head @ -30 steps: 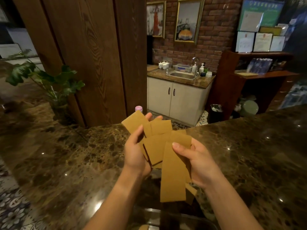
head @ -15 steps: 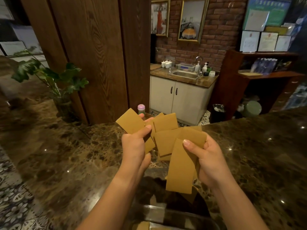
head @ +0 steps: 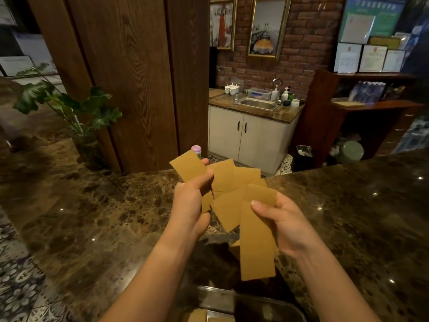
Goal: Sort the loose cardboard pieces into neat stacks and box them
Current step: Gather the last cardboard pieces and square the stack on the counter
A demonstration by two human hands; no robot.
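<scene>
Presently both hands work above the marble counter (head: pixel 116 217), holding a loose fan of cardboard pieces (head: pixel 228 182) in the air over it, nearer the person than the counter's far edge. The left hand (head: pixel 189 203) pinches a square-ish piece (head: pixel 188 166) between thumb and fingers, its top corner tilted up and away from the person. The right hand (head: pixel 284 223) grips a long strip (head: pixel 256 242), thumb pressed across its upper end. The strip's long axis runs nearly vertical: the top end sits among the fanned pieces, the free end hangs down toward the person, above a metal container (head: pixel 253 298) at the counter's near edge. My reading: the fan is spread so that sizes can be told apart, and the strip is held by one end because it is being drawn out from the shorter pieces. The middle pieces overlap at mixed angles, so no stack is squared yet. Some cardboard shows in the container; how much, I cannot tell.
</scene>
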